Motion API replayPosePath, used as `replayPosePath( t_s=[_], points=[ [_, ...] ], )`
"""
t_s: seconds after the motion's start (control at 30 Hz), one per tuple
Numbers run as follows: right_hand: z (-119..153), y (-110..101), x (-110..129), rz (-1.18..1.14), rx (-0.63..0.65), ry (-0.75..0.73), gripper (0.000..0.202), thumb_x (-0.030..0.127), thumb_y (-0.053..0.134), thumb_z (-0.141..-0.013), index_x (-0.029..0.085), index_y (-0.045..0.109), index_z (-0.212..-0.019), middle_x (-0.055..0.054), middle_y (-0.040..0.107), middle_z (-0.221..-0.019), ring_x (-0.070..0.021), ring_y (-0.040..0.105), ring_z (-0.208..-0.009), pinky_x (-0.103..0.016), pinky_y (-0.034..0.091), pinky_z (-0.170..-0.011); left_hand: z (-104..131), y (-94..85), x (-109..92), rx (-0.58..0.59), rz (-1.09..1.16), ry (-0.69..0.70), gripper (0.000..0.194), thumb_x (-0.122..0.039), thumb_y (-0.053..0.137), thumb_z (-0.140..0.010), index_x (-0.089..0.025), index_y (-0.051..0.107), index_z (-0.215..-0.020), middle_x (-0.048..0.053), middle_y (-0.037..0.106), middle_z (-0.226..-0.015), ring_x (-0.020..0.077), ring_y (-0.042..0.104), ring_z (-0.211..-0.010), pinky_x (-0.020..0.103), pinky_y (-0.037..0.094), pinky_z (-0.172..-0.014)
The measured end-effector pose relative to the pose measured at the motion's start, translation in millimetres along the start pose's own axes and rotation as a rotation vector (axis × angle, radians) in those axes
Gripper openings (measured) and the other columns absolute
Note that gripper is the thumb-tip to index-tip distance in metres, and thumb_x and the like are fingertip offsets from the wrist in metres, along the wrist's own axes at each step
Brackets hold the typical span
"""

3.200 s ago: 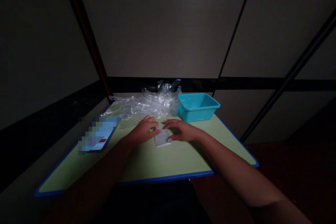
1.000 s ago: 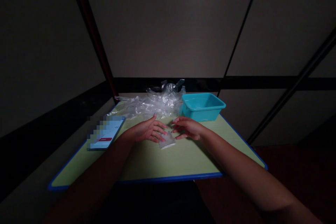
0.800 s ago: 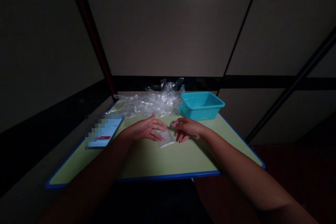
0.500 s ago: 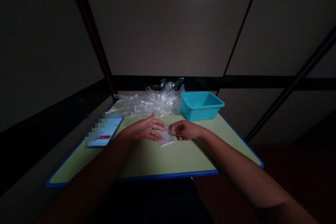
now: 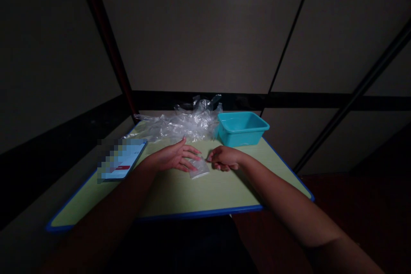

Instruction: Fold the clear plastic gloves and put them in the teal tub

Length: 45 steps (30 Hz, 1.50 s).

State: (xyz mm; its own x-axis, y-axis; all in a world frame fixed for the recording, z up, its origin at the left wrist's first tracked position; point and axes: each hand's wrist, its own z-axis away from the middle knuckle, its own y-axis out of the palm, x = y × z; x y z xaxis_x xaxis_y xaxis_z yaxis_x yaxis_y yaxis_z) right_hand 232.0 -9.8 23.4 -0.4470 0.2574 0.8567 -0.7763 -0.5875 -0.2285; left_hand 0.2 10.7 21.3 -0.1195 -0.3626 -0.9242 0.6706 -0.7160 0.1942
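A small folded piece of clear plastic [image 5: 199, 169], perhaps a bag, lies flat on the pale green table [image 5: 205, 195]. My left hand [image 5: 176, 156] is open, thumb raised and fingers spread, with its fingertips at the left edge of the plastic. Just right of the plastic is my right hand [image 5: 224, 158], fingers curled and thumb against the index finger. Whether anything is pinched there is too small to make out. Behind both hands spreads a crumpled heap of clear plastic bags [image 5: 189, 125].
A turquoise plastic basket [image 5: 243, 130] stands at the back right of the table. On the left lies a tablet or phone [image 5: 128, 158] with a lit, partly blurred screen. The table has a blue rim, and panelled walls rise behind it.
The view has shifted slightly, moving everything a little left. My right hand has drawn slightly away from the folded plastic. My left hand keeps its spread pose.
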Motion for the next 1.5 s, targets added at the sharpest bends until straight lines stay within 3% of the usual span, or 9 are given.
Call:
replayPosePath(
  t_s=[0.13,0.33,0.6,0.83,0.93,1.07,1.23,1.33,1.5],
  points=[
    [-6,4,-2,0.021,0.0,-0.014,0.01,0.01,0.046,-0.083,0.018,0.047,-0.077,0.009,0.047,-0.039,-0.0046,0.03,-0.023,-0.015,0.023,-0.026,2,1.5,-1,0.023,0.002,0.015,0.073,-0.075,0.032,-0.078,-0.018,0.056,-0.117,0.014,0.05,-0.134,0.0289,0.064,-0.093,0.035,0.046,-0.074],
    [-12,9,0,0.093,-0.066,-0.056,0.012,0.01,0.049,-0.082,0.019,0.045,-0.089,0.011,0.049,-0.041,-0.0063,0.038,-0.025,-0.015,0.031,-0.027,4,3.4,-2,0.054,0.005,0.029,0.072,-0.073,0.028,-0.081,-0.018,0.054,-0.119,0.014,0.061,-0.114,0.0305,0.055,-0.109,0.035,0.047,-0.076],
    [-8,8,5,0.261,-0.016,-0.049,0.009,0.01,0.05,-0.078,0.016,0.05,-0.071,0.01,0.046,-0.04,-0.0041,0.039,-0.026,-0.014,0.037,-0.03,3,0.7,-1,0.053,0.0,0.025,0.074,-0.073,0.025,-0.081,-0.016,0.053,-0.12,0.016,0.058,-0.121,0.0309,0.054,-0.11,0.036,0.046,-0.076],
    [-7,14,5,0.316,-0.006,-0.071,0.009,0.012,0.056,-0.076,0.016,0.051,-0.069,0.011,0.043,-0.037,-0.0057,0.039,-0.026,-0.016,0.039,-0.03,3,2.6,0,0.037,-0.014,0.017,0.072,-0.073,0.028,-0.081,-0.016,0.057,-0.115,0.014,0.064,-0.109,0.0285,0.057,-0.105,0.034,0.047,-0.074],
    [-7,15,3,0.318,-0.038,-0.087,0.011,0.012,0.059,-0.074,0.017,0.05,-0.07,0.011,0.041,-0.036,-0.0059,0.04,-0.027,-0.016,0.038,-0.031,3,5.6,-2,-0.037,-0.018,0.066,0.064,-0.069,0.035,-0.082,-0.015,0.059,-0.109,0.014,0.065,-0.102,0.0265,0.062,-0.095,0.03,0.047,-0.065],
    [-9,12,-1,0.345,-0.064,-0.138,0.009,0.012,0.057,-0.075,0.018,0.05,-0.071,0.011,0.04,-0.036,-0.0054,0.038,-0.029,-0.015,0.034,-0.033,-2,4.3,-3,-0.308,0.02,0.276,0.047,-0.057,0.048,-0.083,-0.014,0.059,-0.099,0.009,0.064,-0.083,0.0192,0.063,-0.071,0.023,0.041,-0.051],
    [-14,11,-4,0.356,-0.144,-0.352,0.011,0.008,0.061,-0.067,0.014,0.053,-0.064,0.007,0.049,-0.05,-0.0045,0.045,-0.046,-0.016,0.036,-0.047,-14,3.5,3,-0.547,-0.102,0.482,0.035,-0.047,0.062,-0.076,-0.015,0.059,-0.092,0.008,0.064,-0.095,0.0191,0.06,-0.089,0.031,0.047,-0.078],
    [-14,11,-4,0.323,-0.164,-0.421,0.011,0.007,0.06,-0.065,0.014,0.052,-0.062,0.006,0.052,-0.056,-0.0049,0.045,-0.05,-0.016,0.034,-0.049,-23,6.7,12,-0.507,-0.323,0.498,0.04,-0.046,0.067,-0.07,-0.018,0.059,-0.096,0.008,0.062,-0.108,0.0231,0.055,-0.106,0.037,0.039,-0.095],
    [-11,12,-4,0.259,-0.12,-0.36,0.01,0.011,0.056,-0.07,0.016,0.048,-0.068,0.01,0.044,-0.047,-0.0041,0.038,-0.037,-0.016,0.028,-0.038,-33,5.7,22,-0.436,-0.697,0.507,0.039,-0.046,0.066,-0.071,-0.021,0.065,-0.101,0.009,0.058,-0.12,0.0284,0.042,-0.123,0.041,0.025,-0.107]
  ],
)
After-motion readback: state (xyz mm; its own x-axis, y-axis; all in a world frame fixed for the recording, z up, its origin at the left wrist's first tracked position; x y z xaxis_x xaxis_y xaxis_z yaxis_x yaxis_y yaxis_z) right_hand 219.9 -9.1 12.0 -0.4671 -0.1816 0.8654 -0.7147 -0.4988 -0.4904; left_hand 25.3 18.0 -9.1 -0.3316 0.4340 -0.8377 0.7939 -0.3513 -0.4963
